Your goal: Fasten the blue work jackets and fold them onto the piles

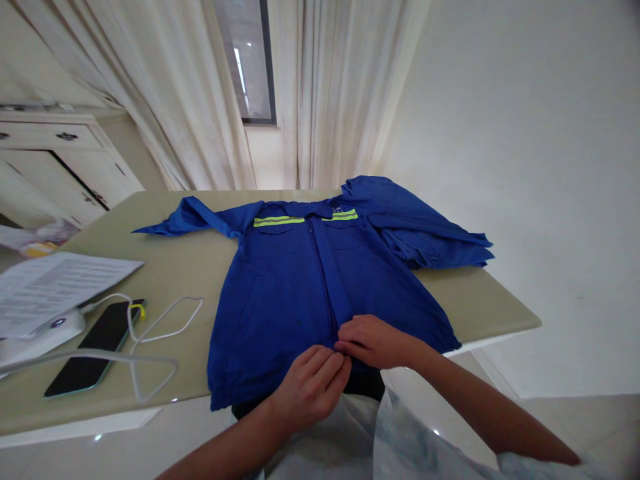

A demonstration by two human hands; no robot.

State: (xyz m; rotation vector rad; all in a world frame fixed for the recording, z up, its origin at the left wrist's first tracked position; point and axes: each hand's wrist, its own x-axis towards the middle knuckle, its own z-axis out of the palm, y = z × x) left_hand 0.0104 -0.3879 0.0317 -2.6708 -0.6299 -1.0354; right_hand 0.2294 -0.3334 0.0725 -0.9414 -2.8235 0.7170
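Note:
A blue work jacket (280, 280) with yellow-green reflective stripes lies front up on the table, its collar at the far side and its hem at the near edge. My left hand (316, 381) is closed at the bottom of the front opening, fingers pinched on the jacket's edge. Right beside it, my right hand (375, 341) pinches the other front edge, its fingertips nearly touching the left ones. The zipper (323, 267) runs up from there between the two front panels; its lower end is hidden by my fingers.
More folded blue clothing (430, 233) lies at the table's right. On the left are a phone (95, 353), a white cable (170, 333), printed sheets (65, 287) and a white device (65, 327). The beige table (185, 267) stands before curtains (340, 87) and a white cabinet (55, 160).

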